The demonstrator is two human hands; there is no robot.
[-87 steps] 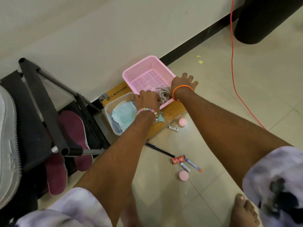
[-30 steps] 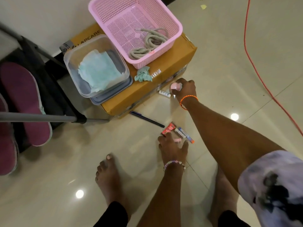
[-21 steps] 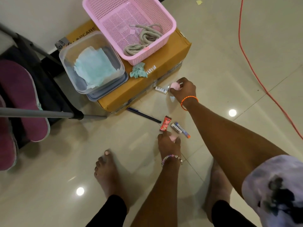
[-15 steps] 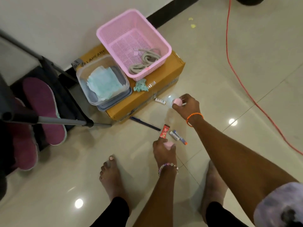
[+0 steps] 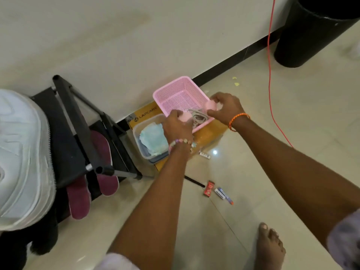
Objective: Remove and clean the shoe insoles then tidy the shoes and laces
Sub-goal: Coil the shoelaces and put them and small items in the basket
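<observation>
My left hand point(image 5: 177, 127) grips a small round pink container point(image 5: 185, 117) over the near rim of the pink basket point(image 5: 175, 92). My right hand point(image 5: 227, 108) holds a second pink round container point(image 5: 211, 105) above the basket's right side. Coiled grey laces point(image 5: 199, 117) lie inside the basket between my hands. Two maroon insoles point(image 5: 101, 152) lean on a black rack point(image 5: 78, 133) at the left. A white shoe point(image 5: 21, 158) fills the left edge.
The basket sits on a yellow cardboard box point(image 5: 146, 112) beside a clear tub point(image 5: 140, 147) holding blue cloth point(image 5: 153, 141). A red sachet point(image 5: 209, 188), small tubes point(image 5: 223, 194) and a black pen point(image 5: 194, 182) lie on the tiles. An orange cord point(image 5: 269, 75) and black bin point(image 5: 311, 30) are at the right.
Both hands lifted the two pink containers off the floor and carried them up over the pink basket. The view rose as I stood straighter.
</observation>
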